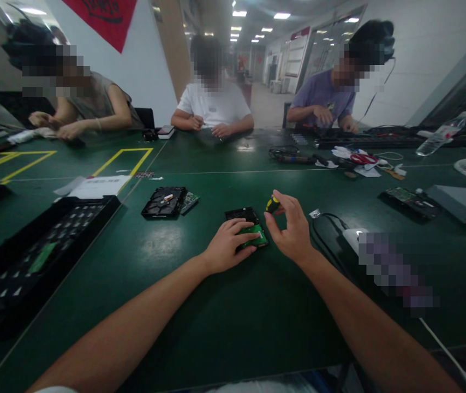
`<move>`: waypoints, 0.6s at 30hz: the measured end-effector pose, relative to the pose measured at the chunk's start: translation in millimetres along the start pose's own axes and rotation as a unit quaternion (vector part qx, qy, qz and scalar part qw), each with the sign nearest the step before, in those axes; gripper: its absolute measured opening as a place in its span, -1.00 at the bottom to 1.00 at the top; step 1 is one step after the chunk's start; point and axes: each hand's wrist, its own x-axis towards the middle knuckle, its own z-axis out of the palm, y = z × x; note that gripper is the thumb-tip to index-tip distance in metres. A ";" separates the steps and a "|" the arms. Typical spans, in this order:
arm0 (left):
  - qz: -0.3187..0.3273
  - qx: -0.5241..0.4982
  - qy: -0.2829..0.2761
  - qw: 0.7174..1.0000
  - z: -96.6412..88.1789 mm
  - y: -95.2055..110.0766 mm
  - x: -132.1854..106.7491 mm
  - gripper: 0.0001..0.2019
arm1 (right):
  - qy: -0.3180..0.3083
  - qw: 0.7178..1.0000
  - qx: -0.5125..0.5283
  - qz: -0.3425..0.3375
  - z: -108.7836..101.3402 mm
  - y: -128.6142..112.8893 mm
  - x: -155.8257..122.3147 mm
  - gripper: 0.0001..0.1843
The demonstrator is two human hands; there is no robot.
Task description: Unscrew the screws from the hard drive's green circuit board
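Observation:
A hard drive (239, 214) with a green circuit board (258, 236) lies on the table in front of me. My left hand (228, 245) holds it down, fingers across the board and thumb along the near edge. Just right of the drive, my right hand (292, 226) pinches the short yellow-and-black handle of a screwdriver (273, 204) between thumb and fingers. The shaft of the screwdriver cannot be made out. To the left lies another black hard drive (163, 202), with a small light-coloured piece on top and a loose circuit board (189, 202) beside it.
A long black tray (110, 203) stands at left, papers (100, 186) behind it. A power strip (351, 236) with cables lies at right, near another drive (411, 203) and a grey box (462, 202). A plastic bottle (441, 136) stands tilted farther back. Three people sit opposite.

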 end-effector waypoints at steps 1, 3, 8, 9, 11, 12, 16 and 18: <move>0.000 0.001 -0.001 1.000 -0.3 0.3 0.1 -0.60 | -0.005 1.000 0.003 0.003 0.1 0.0 -0.1 -0.27; 0.000 0.003 -0.002 1.000 -0.7 0.7 0.4 -0.61 | -0.010 1.000 0.004 0.006 0.3 0.1 -0.4 -0.27; -0.001 0.001 -0.002 1.000 -1.2 0.9 0.6 -0.61 | -0.009 1.000 -0.003 0.007 0.9 1.6 -1.0 -0.28; -0.002 0.001 -0.003 1.000 -1.1 0.9 0.6 -0.61 | -0.011 1.000 -0.001 0.008 1.1 1.8 -1.2 -0.28; -0.002 -0.002 -0.004 1.000 -0.8 1.0 0.6 -0.60 | -0.011 1.000 0.001 0.011 1.6 1.9 -1.4 -0.27; -0.001 -0.003 -0.003 1.000 -0.6 1.0 0.5 -0.60 | -0.009 1.000 0.001 0.013 1.8 1.9 -1.4 -0.27; 0.000 0.002 0.001 1.000 0.0 0.7 0.3 -0.62 | 0.002 1.000 -0.012 0.012 1.7 1.3 -0.7 -0.27; 0.003 0.004 0.001 1.000 0.0 0.3 0.2 -0.61 | 0.002 1.000 -0.016 0.005 1.5 1.1 -0.2 -0.26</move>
